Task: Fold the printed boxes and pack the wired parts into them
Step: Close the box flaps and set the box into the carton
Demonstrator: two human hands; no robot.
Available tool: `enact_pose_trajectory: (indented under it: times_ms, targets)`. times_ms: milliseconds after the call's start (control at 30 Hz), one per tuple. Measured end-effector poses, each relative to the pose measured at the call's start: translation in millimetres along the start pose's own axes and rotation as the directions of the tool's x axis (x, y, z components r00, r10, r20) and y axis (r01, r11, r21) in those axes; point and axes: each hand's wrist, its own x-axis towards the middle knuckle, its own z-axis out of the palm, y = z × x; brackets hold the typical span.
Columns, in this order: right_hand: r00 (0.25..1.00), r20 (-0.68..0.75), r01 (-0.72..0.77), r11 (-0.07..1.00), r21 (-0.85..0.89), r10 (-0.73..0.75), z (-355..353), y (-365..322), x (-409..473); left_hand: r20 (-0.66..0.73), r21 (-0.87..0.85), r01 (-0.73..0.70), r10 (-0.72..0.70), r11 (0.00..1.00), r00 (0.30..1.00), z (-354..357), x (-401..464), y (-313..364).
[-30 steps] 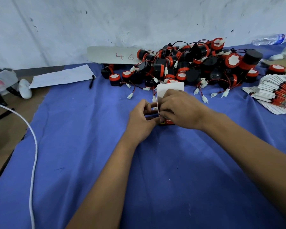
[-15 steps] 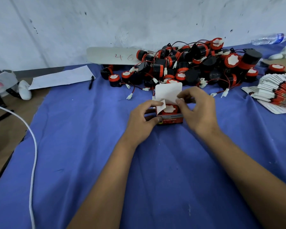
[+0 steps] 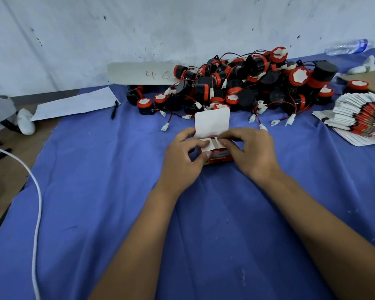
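Observation:
A small red printed box (image 3: 217, 156) stands on the blue cloth (image 3: 108, 191) in the middle of the table. Its white lid flap (image 3: 212, 121) still stands upright at the back. My left hand (image 3: 182, 158) grips the box's left side, thumb against the front, a finger pressing the left side flap down. My right hand (image 3: 250, 151) holds the right side and presses the right side flap flat over the opening. The part inside is hidden under the flaps. Behind the box lies a heap of black-and-red wired parts (image 3: 243, 87). A fanned stack of flat printed boxes (image 3: 362, 120) lies at the right.
A white card marked 46 (image 3: 141, 73) leans at the wall. A paper sheet (image 3: 74, 103) and a black pen (image 3: 115, 109) lie at the back left. A white cord (image 3: 36, 202) runs down the left side. A water bottle (image 3: 346, 47) lies far right.
The wired part was visible in the open box half a second ago; both side flaps are now folded down over it. My hands closed in on the box top.

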Motion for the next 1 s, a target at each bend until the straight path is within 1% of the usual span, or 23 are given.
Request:
enact_pose_trajectory:
  times_ms: [67,133,200,300,367,400,467,500,567,633,667,733,767,833,867,933,1000]
  targets:
    - [0.997,-0.003,-0.081,0.988,0.132,0.082,0.3,0.4,0.5,-0.011,-0.017,-0.005,0.005,1.000,1.000,-2.0,-0.1,0.8]
    - [0.988,-0.006,-0.149,0.950,0.273,0.157,0.1,1.0,1.1,-0.019,-0.015,0.015,-0.016,1.000,1.000,-3.9,-0.2,1.0]
    - [0.981,0.055,-0.193,0.915,0.353,0.185,-0.8,1.9,3.6,-0.013,-0.029,0.050,-0.051,0.998,0.999,-5.4,0.3,0.6]
    - [0.982,0.156,-0.158,0.931,0.330,0.111,0.6,3.4,3.6,-0.011,-0.037,0.026,-0.027,0.999,1.000,-6.4,0.7,-0.6]
    - [0.982,0.176,-0.117,0.945,0.305,0.065,2.5,2.9,2.1,-0.013,-0.013,-0.012,0.012,1.000,1.000,-7.9,1.0,-2.2]
    - [0.984,0.174,-0.092,0.960,0.265,0.046,2.2,1.7,1.2,-0.013,-0.022,-0.021,0.021,1.000,1.000,-8.7,1.2,-3.6]
    - [0.984,0.179,-0.024,0.983,0.181,-0.009,-1.1,0.8,0.5,-0.013,-0.102,0.001,-0.002,0.995,1.000,-10.2,0.6,-5.8]
    - [0.981,0.193,-0.007,0.985,0.170,-0.026,-3.7,2.2,0.3,-0.014,-0.145,0.020,-0.022,0.989,1.000,-9.9,0.1,-6.2]
    - [0.968,0.250,-0.017,0.979,0.202,-0.034,-8.2,3.8,-1.5,-0.024,-0.206,0.047,-0.053,0.977,0.998,-8.9,-1.0,-8.1]
    - [0.950,0.311,-0.077,0.960,0.269,-0.011,-10.6,4.2,-2.8,0.014,-0.250,0.065,-0.063,0.966,0.998,-11.3,-1.8,-10.7]
    - [0.948,0.317,-0.090,0.957,0.275,-0.002,-10.5,4.6,-2.6,0.057,-0.262,0.076,-0.063,0.962,0.996,-14.2,-1.7,-11.8]
    - [0.956,0.292,-0.067,0.967,0.246,-0.008,-8.3,5.1,-2.1,0.149,-0.298,0.103,-0.060,0.949,0.987,-20.4,-1.0,-14.9]
    - [0.961,0.277,-0.053,0.972,0.229,-0.013,-7.0,6.1,-1.6,0.171,-0.322,0.115,-0.061,0.940,0.983,-22.0,-0.4,-15.2]
    - [0.967,0.254,-0.029,0.975,0.219,-0.028,-5.6,7.6,-1.6,0.152,-0.356,0.120,-0.069,0.927,0.986,-21.3,-0.1,-13.5]
    - [0.969,0.245,-0.017,0.975,0.222,-0.039,-5.0,8.2,-2.0,0.118,-0.341,0.105,-0.068,0.934,0.991,-19.4,0.0,-13.0]
    - [0.972,0.229,0.008,0.973,0.229,-0.062,-5.1,9.3,-2.5,0.052,-0.238,0.044,-0.033,0.970,0.998,-14.4,0.6,-14.1]
    - [0.971,0.219,0.042,0.973,0.228,-0.093,-6.1,10.1,-2.6,0.029,-0.167,0.001,0.004,0.986,1.000,-10.9,0.6,-16.4]
